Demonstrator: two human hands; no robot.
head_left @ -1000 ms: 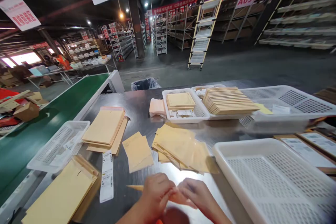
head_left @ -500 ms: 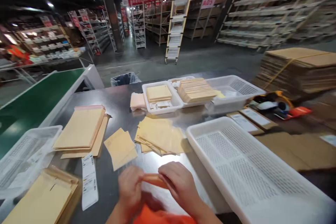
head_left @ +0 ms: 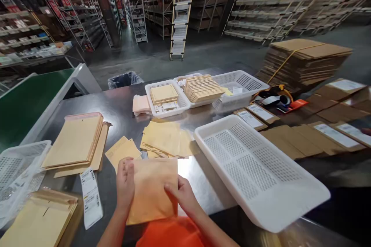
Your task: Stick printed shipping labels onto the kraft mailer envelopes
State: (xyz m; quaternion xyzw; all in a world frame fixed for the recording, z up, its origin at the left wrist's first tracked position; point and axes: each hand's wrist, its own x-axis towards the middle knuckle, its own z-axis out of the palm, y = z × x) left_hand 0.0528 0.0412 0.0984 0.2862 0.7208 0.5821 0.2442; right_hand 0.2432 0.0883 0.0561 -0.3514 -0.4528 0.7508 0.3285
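A tan padded envelope (head_left: 153, 189) is held flat and upright in front of me, above the near edge of the steel table (head_left: 121, 104). My left hand (head_left: 125, 181) lies along its left edge with the fingers straight. My right hand (head_left: 181, 195) pinches its lower right edge. Just behind the envelope lies a loose fan of tan envelopes (head_left: 166, 139), with a smaller pair (head_left: 121, 150) to its left.
A large empty white basket (head_left: 255, 170) stands at my right. Two white baskets (head_left: 168, 102) with envelope stacks stand at the back. Envelope piles (head_left: 75, 141) and a label strip (head_left: 91, 197) lie left, beside a green conveyor (head_left: 26, 104). Flat cardboard (head_left: 307, 58) lies right.
The envelope, seen edge-on between both hands before, is now turned flat toward me. My view has swung right and down, bringing the cardboard stack into sight.
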